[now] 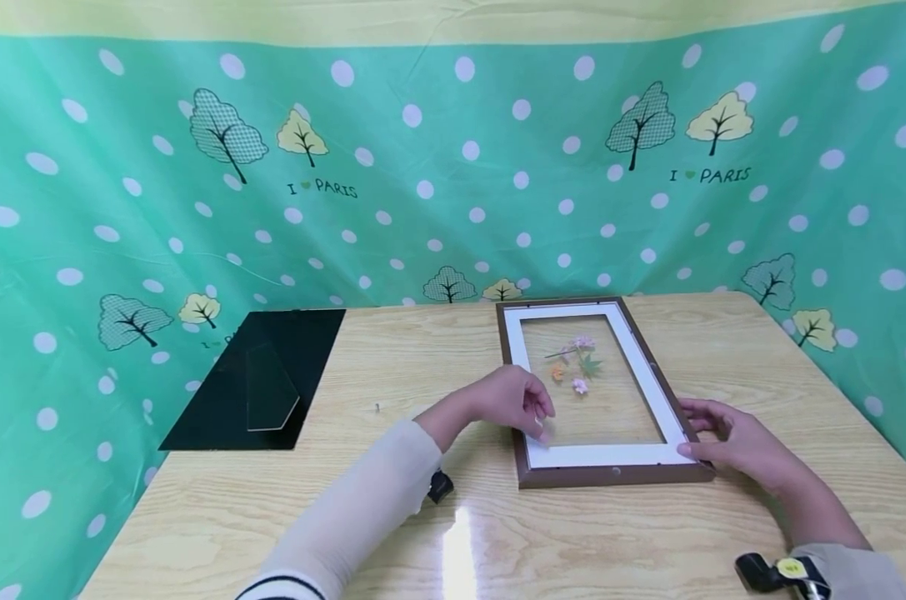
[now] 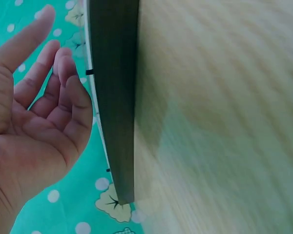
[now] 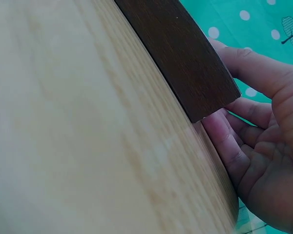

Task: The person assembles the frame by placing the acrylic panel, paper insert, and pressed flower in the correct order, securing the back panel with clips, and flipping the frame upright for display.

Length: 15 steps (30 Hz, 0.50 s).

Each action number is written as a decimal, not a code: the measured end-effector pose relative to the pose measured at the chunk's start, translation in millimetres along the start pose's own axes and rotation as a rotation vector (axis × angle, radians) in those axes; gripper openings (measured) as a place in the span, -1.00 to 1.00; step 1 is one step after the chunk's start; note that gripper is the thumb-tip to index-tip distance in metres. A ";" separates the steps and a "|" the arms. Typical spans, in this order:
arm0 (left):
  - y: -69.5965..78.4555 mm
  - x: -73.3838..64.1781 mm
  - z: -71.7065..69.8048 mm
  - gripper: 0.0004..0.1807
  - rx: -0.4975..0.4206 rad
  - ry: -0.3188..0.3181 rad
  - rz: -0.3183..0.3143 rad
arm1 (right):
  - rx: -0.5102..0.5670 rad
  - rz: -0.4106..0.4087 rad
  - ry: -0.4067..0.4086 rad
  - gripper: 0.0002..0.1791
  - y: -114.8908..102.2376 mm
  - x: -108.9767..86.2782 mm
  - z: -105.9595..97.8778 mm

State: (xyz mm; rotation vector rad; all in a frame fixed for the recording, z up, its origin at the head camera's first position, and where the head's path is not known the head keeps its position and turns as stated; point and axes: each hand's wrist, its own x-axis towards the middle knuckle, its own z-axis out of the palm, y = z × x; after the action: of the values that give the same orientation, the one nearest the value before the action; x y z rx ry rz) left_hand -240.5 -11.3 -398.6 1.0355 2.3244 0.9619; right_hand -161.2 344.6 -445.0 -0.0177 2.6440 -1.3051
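Observation:
A brown picture frame [image 1: 616, 477] lies face down on the table, with a white mat border [image 1: 603, 455] inside it. Within the mat's opening are pink flowers [image 1: 580, 386], an orange flower [image 1: 558, 372] and a green leaf [image 1: 590, 365]. My left hand [image 1: 508, 402] hovers over the frame's left side. Its thumb stands apart from the loosely bent fingers [image 2: 80, 105], and nothing shows between them. At the near right corner my right hand [image 1: 738, 442] grips the frame, thumb on top and fingers at the side; the brown corner [image 3: 200, 73] shows between them in the right wrist view.
The black backing board [image 1: 220, 392] with its easel stand [image 1: 268, 387] lies at the table's left. A tiny grey piece [image 1: 377, 407] sits between board and frame. Behind the wooden table [image 1: 392, 358] hangs a green dotted curtain [image 1: 453, 217].

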 end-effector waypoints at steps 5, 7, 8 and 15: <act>4.6 -7.6 8.7 -0.68 0.116 -0.081 0.038 | -0.008 -0.003 0.003 0.04 0.7 -0.2 0.3; 7.4 -8.8 11.2 -0.68 0.177 -0.093 0.056 | -0.009 -0.004 0.003 0.03 1.0 -0.1 0.2; 8.6 -9.0 12.3 -0.68 0.208 -0.097 0.063 | -0.009 -0.003 0.003 0.03 1.1 0.0 0.2; 9.7 -8.9 15.6 -0.81 0.288 -0.098 0.074 | -0.014 0.002 0.002 0.05 0.6 1.2 1.3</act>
State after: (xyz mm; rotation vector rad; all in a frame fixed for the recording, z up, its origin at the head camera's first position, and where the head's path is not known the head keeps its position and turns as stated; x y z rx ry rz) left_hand -220.7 -6.9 -401.2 1.2574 2.4037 0.5965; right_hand -162.1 343.8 -446.4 -0.0157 2.6540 -1.2862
